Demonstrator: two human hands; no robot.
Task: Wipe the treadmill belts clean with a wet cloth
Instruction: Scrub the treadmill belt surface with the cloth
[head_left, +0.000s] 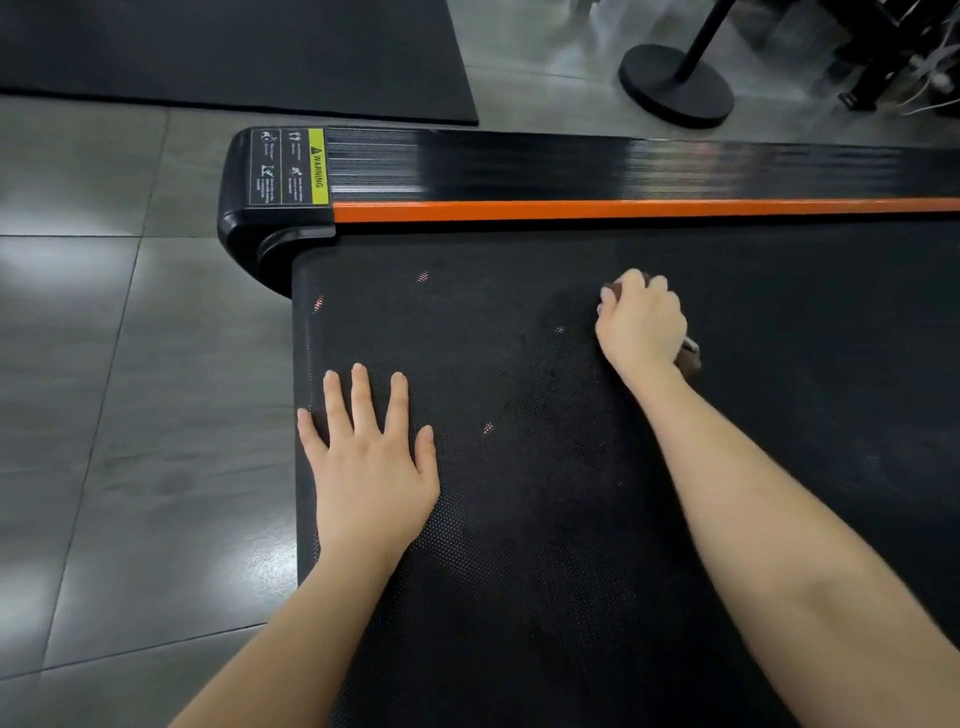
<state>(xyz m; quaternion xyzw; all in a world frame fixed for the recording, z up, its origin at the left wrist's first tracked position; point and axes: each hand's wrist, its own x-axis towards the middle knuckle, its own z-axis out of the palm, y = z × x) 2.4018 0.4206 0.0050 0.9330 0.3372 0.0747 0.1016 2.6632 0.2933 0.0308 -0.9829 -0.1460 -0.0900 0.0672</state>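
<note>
Head view, looking down on the rear end of a treadmill. The belt (519, 519) is black, dotted in texture, and fills most of the lower frame, with a few small reddish flecks on it. Left hand (371, 467) lies flat on the belt near its left edge, palm down, fingers spread and released, grasping nothing. Right hand (641, 325) sits farther up the belt, toward the middle, fingers clenched over a dark brownish cloth (690, 358). Only scraps of the cloth show (one at the fingertips, one by the wrist), so its size cannot be told; it seems pressed against the belt. Both forearms bare. Beyond the belt runs an orange strip (623, 209) and a glossy black side rail (571, 166) with a yellow warning label (318, 166) at its end cap. Grey floor tiles (130, 364) at left. A black mat (234, 52) lies at top left, and a round black stand base (675, 85) at top right.
</note>
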